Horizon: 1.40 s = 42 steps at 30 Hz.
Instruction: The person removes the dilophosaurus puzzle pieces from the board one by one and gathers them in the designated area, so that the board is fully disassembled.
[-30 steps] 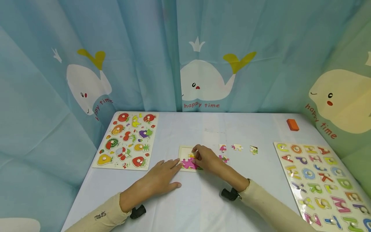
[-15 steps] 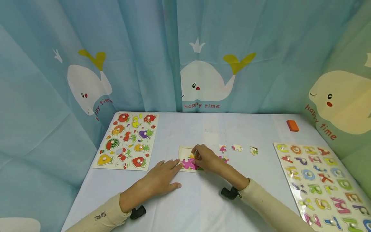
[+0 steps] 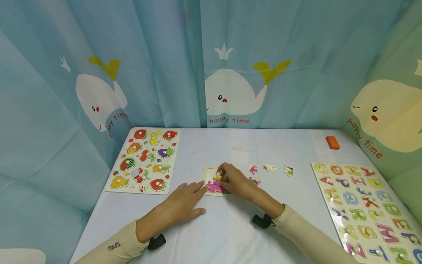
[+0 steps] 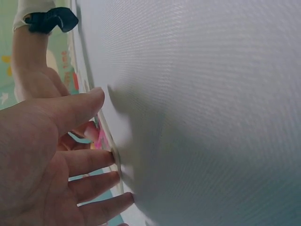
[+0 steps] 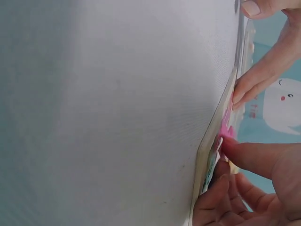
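A small framed jigsaw puzzle (image 3: 205, 170) lies mid-table, with pink pieces (image 3: 214, 186) fitted along its near side. My right hand (image 3: 235, 180) is over the frame, thumb and fingers pinching a yellow puzzle piece (image 3: 217, 177); the fingers partly hide it. In the right wrist view the thumb (image 5: 254, 155) and curled fingers meet just above the pink pieces. My left hand (image 3: 181, 202) lies with straight, spread fingers, its fingertips touching the frame's left edge. The left wrist view shows those fingertips (image 4: 110, 157) along the frame's side.
Loose jigsaw pieces lie right of the frame: a pink one (image 3: 253, 168), a whitish one (image 3: 270, 168), a green one (image 3: 288, 171) and one by the wrist (image 3: 254, 180). A fruit board (image 3: 150, 189) stands left, a letter board (image 3: 333, 216) right, an orange block (image 3: 332, 142) behind.
My right fingers have shifted slightly upward over the frame, and the yellow piece shows more between them. The left hand has stayed in place.
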Each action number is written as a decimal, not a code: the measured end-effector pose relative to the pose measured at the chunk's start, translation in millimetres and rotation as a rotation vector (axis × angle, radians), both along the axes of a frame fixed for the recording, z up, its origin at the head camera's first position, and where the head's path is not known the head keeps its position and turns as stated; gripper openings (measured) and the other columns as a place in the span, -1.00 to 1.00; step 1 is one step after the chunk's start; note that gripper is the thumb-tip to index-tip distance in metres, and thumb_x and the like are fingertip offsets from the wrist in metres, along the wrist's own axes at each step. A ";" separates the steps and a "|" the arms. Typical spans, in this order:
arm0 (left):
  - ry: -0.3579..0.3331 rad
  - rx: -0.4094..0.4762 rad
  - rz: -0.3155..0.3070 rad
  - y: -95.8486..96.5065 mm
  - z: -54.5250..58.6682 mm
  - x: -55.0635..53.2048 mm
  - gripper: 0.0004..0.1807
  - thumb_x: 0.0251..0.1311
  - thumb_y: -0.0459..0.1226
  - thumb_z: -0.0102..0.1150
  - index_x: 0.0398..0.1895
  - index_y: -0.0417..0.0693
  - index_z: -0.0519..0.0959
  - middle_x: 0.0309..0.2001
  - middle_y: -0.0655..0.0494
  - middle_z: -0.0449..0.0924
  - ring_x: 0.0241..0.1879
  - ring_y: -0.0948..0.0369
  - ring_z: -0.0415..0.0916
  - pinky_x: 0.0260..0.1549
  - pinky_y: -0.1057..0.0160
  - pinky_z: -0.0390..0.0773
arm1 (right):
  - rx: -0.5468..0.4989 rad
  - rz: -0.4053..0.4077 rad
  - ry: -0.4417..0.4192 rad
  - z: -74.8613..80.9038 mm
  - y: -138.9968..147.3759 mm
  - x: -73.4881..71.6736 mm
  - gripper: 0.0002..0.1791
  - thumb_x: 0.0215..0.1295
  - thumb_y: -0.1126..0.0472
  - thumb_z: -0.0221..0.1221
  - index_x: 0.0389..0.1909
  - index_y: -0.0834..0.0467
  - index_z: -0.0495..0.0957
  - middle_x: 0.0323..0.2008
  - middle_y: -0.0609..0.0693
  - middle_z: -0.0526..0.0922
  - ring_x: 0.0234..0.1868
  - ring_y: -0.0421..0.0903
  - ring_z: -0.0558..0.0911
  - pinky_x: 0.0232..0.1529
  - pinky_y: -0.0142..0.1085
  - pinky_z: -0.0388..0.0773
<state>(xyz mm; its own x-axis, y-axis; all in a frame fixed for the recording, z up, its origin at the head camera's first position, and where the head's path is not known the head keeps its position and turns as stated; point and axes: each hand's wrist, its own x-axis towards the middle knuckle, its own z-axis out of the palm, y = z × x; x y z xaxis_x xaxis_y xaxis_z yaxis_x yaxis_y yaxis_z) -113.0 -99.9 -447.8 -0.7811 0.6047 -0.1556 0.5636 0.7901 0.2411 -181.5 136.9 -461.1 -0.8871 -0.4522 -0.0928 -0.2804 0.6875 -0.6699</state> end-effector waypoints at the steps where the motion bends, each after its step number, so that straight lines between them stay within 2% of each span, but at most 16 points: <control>1: 0.001 0.001 -0.001 0.0 0.0 0.1 -0.22 0.43 0.08 0.28 0.55 -0.16 0.39 0.58 -0.09 0.31 0.54 -0.05 0.31 0.50 -0.16 0.33 | -0.015 -0.010 -0.005 -0.2 0.3 0.0 -0.67 0.44 0.35 0.31 0.13 0.20 0.50 -0.05 0.05 0.59 -0.21 -0.14 0.59 -0.19 -0.35 0.65; 5: 0.008 0.002 -0.005 -0.1 -0.7 -0.2 -0.22 0.43 0.08 0.28 0.54 -0.17 0.40 0.58 -0.09 0.32 0.53 -0.06 0.32 0.49 -0.15 0.34 | -0.098 -0.002 0.015 0.9 4.4 -0.2 -0.83 0.49 0.35 0.25 0.02 0.17 0.57 -0.14 0.03 0.64 -0.26 -0.16 0.62 -0.30 -0.40 0.63; 10: 0.009 -0.002 -0.002 0.5 -1.9 -0.6 -0.22 0.42 0.09 0.28 0.55 -0.16 0.39 0.58 -0.09 0.32 0.53 -0.06 0.32 0.50 -0.16 0.33 | -0.177 0.033 0.029 16.9 17.0 0.5 -0.92 0.51 0.31 0.25 -0.06 0.16 0.63 -0.25 -0.02 0.68 -0.24 -0.16 0.65 -0.27 -0.37 0.61; 12: 0.003 0.002 0.001 0.7 -2.0 -0.4 -0.21 0.42 0.09 0.28 0.55 -0.16 0.39 0.58 -0.09 0.32 0.53 -0.06 0.32 0.50 -0.16 0.32 | -0.178 0.024 0.021 27.3 25.8 0.4 -0.90 0.51 0.30 0.25 -0.03 0.17 0.63 -0.24 -0.02 0.67 -0.22 -0.12 0.65 -0.27 -0.36 0.59; 14: -0.002 0.006 0.003 0.6 -1.8 0.1 -0.21 0.42 0.08 0.29 0.55 -0.16 0.39 0.58 -0.09 0.31 0.54 -0.06 0.31 0.50 -0.17 0.32 | -0.182 0.014 0.004 36.9 38.2 -0.8 -0.89 0.52 0.29 0.24 -0.02 0.18 0.62 -0.22 0.03 0.67 -0.23 -0.02 0.65 -0.37 -0.33 0.60; 19: -0.010 0.020 0.005 0.0 -1.4 0.9 -0.22 0.42 0.06 0.30 0.55 -0.17 0.38 0.59 -0.10 0.31 0.54 -0.07 0.30 0.51 -0.17 0.31 | -0.133 -0.008 0.017 56.8 81.7 -6.3 -0.92 0.54 0.30 0.22 -0.05 0.19 0.59 -0.20 0.08 0.68 -0.19 0.15 0.67 -0.32 -0.31 0.61; 21: -0.011 0.023 0.004 -0.2 -1.3 0.8 -0.22 0.42 0.06 0.29 0.55 -0.17 0.38 0.59 -0.10 0.31 0.55 -0.08 0.30 0.51 -0.17 0.30 | -0.103 -0.016 0.025 62.1 101.8 -9.5 -0.93 0.53 0.31 0.22 -0.06 0.20 0.59 -0.21 0.07 0.69 -0.16 0.14 0.68 -0.21 -0.33 0.60; 24: -0.007 0.024 0.001 -0.4 -0.9 0.2 -0.22 0.42 0.06 0.29 0.55 -0.17 0.38 0.58 -0.10 0.31 0.54 -0.08 0.30 0.51 -0.16 0.31 | -0.073 -0.023 -0.032 66.9 132.0 -14.5 -0.92 0.52 0.33 0.21 -0.07 0.23 0.59 -0.22 0.09 0.69 -0.16 0.10 0.67 -0.20 -0.32 0.60; 30: -0.005 0.022 -0.006 -0.8 -1.6 -0.7 -0.21 0.43 0.06 0.28 0.56 -0.18 0.38 0.59 -0.10 0.30 0.55 -0.08 0.30 0.51 -0.17 0.31 | -0.061 -0.010 -0.202 58.1 180.7 -19.6 -0.86 0.50 0.33 0.21 -0.01 0.27 0.58 -0.26 0.06 0.62 -0.27 -0.17 0.51 -0.29 -0.37 0.49; 34: -0.008 0.022 -0.005 -1.2 -2.1 -1.0 -0.21 0.43 0.06 0.28 0.56 -0.18 0.37 0.59 -0.10 0.29 0.55 -0.08 0.29 0.51 -0.17 0.30 | -0.095 0.010 -0.268 41.5 192.6 -17.8 -0.85 0.49 0.34 0.21 -0.01 0.29 0.58 -0.27 0.05 0.59 -0.27 -0.19 0.48 -0.30 -0.37 0.47; 37: -0.010 0.018 -0.003 -1.5 -3.1 -1.4 -0.21 0.43 0.07 0.28 0.56 -0.17 0.37 0.59 -0.09 0.29 0.55 -0.07 0.29 0.51 -0.16 0.30 | -0.087 0.008 -0.256 29.1 190.6 -15.5 -0.86 0.51 0.34 0.21 -0.01 0.29 0.58 -0.22 0.06 0.60 -0.20 -0.17 0.49 -0.25 -0.38 0.48; 42: -0.011 0.010 -0.002 -1.6 -4.5 -2.3 -0.21 0.43 0.07 0.28 0.57 -0.15 0.36 0.60 -0.07 0.29 0.56 -0.05 0.28 0.52 -0.16 0.30 | -0.010 -0.023 -0.127 16.8 179.9 -11.7 -0.90 0.51 0.32 0.22 -0.06 0.26 0.60 -0.18 0.03 0.63 -0.15 -0.13 0.51 -0.19 -0.41 0.52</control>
<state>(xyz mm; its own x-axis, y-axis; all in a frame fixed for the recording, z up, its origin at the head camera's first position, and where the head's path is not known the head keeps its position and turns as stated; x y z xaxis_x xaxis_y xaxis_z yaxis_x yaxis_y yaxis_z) -115.4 -101.5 -452.3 -0.7781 0.6079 -0.1579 0.5625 0.7863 0.2555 -193.2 316.8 -444.2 -0.8787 -0.4332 -0.2007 -0.1767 0.6856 -0.7062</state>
